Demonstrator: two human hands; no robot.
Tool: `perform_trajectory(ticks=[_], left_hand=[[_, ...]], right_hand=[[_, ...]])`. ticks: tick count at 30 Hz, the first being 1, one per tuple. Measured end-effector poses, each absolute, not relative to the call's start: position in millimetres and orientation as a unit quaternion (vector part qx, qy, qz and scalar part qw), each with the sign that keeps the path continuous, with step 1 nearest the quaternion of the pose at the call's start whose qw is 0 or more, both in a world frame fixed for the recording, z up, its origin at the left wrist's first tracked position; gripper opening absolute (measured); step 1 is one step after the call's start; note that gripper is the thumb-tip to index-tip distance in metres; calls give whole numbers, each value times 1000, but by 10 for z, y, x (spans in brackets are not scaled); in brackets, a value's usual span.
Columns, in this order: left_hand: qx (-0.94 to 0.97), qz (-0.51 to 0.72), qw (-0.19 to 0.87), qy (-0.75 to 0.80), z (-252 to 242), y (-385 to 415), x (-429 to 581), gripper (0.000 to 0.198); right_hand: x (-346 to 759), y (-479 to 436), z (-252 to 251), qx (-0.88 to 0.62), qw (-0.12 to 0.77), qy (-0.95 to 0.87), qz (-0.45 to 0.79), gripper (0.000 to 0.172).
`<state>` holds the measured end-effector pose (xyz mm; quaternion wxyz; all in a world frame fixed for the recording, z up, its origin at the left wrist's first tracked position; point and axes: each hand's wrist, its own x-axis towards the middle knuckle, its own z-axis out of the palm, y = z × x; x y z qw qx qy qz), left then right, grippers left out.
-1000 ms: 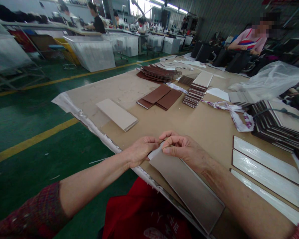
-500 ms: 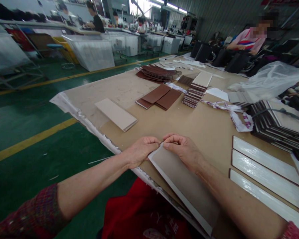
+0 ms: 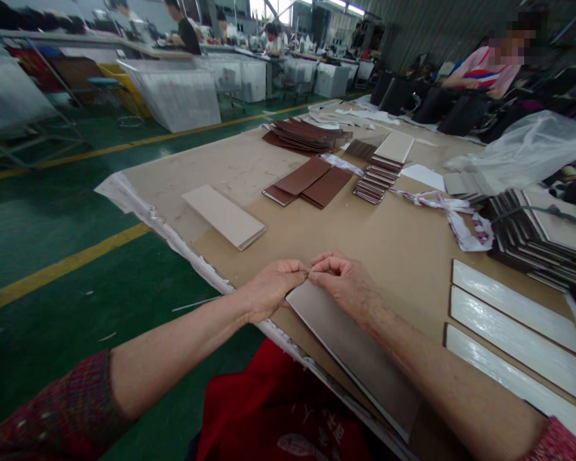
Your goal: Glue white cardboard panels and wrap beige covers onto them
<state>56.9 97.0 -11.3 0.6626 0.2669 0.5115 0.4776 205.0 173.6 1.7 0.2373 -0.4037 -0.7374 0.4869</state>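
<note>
The bench (image 3: 393, 237) stretches out ahead of me, brown-covered, its near edge slanting down beside me. Over on its right sits a strapped stack of dark-edged boards (image 3: 532, 237), and nearer, three glossy white panels (image 3: 513, 336) lie side by side. Now the long taupe panel (image 3: 355, 346): it slants along the bench's near edge, far end up at my hands, near end lost in shadow, a thin pale layer peeking out down its left side. Beyond it the beige panel (image 3: 225, 218) rests well apart. My left hand (image 3: 271, 288) is at the far end, my right hand (image 3: 348, 285) just beside it, the two almost meeting. And the fingers (image 3: 327, 264): thumbs to forefingers, both sets pinching the taupe panel's far end, the exact contact hidden. Doing this well, I'd say, means patience: level the layers at the end first, pinch lightly so nothing creases, let the left anchor while the right adjusts, and check that the pale sliver runs even.
</note>
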Motion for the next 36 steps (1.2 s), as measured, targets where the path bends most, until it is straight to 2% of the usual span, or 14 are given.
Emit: perform_trajectory(ticks=[11, 21, 26, 29, 33, 36], left_hand=[[265, 478, 668, 505, -108, 955, 543, 27], [263, 489, 682, 476, -95, 930, 511, 23], [278, 500, 686, 449, -127, 904, 481, 32], [284, 504, 680, 451, -138, 898, 482, 34], [271, 509, 682, 450, -128, 893, 487, 41], [261, 513, 680, 454, -127, 887, 483, 41]], right_hand=[[2048, 1736, -26, -379, 260, -776, 433, 8], [2038, 1715, -39, -351, 285, -800, 395, 10], [2007, 1699, -54, -332, 300, -802, 395, 12], [2035, 1723, -18, -343, 307, -784, 416, 4], [2218, 1795, 164, -416, 335, -688, 492, 19], [2458, 1825, 333, -439, 349, -650, 513, 20]])
